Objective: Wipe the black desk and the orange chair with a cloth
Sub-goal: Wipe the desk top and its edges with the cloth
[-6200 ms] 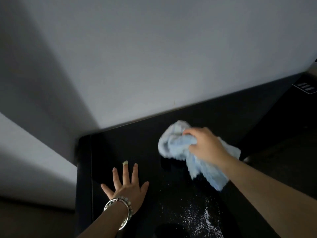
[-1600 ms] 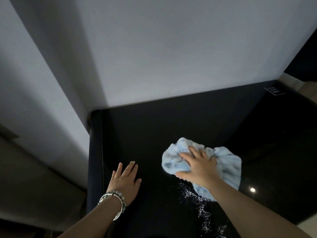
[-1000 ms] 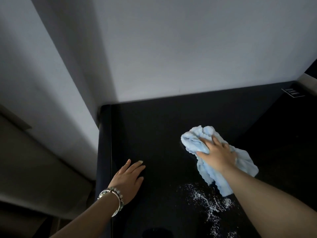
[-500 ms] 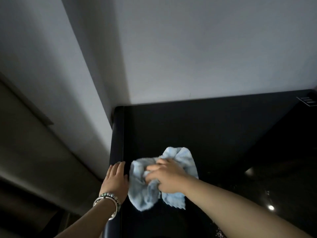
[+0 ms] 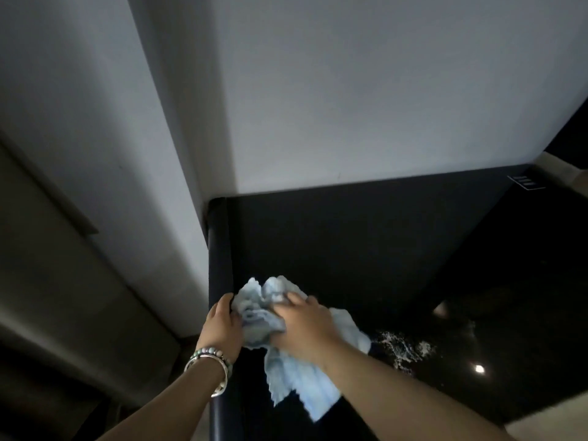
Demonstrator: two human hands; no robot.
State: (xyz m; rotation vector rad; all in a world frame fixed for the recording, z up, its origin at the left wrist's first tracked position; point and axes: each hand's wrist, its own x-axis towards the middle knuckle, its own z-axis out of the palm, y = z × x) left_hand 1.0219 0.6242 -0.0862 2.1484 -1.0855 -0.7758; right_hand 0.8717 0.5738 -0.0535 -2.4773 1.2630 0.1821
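The black desk [image 5: 350, 243] fills the lower middle of the head view, its glossy top set into a white wall corner. A crumpled light-blue cloth [image 5: 264, 313] lies near the desk's left edge. My right hand [image 5: 302, 326] lies on top of the cloth, fingers bent into its folds, pressing it onto the desk. My left hand [image 5: 222, 326], with bracelets at the wrist, rests on the rounded left edge of the desk, right beside the cloth. The orange chair is out of view.
White specks [image 5: 404, 345] are scattered on the desk to the right of the cloth. A small white label [image 5: 526, 182] sits at the desk's far right corner. White walls [image 5: 350, 90] rise behind and to the left. The floor drops away left of the desk.
My right hand has swept the cloth from the desk's middle over to its left edge. My left hand has slid from the desktop onto the left edge.
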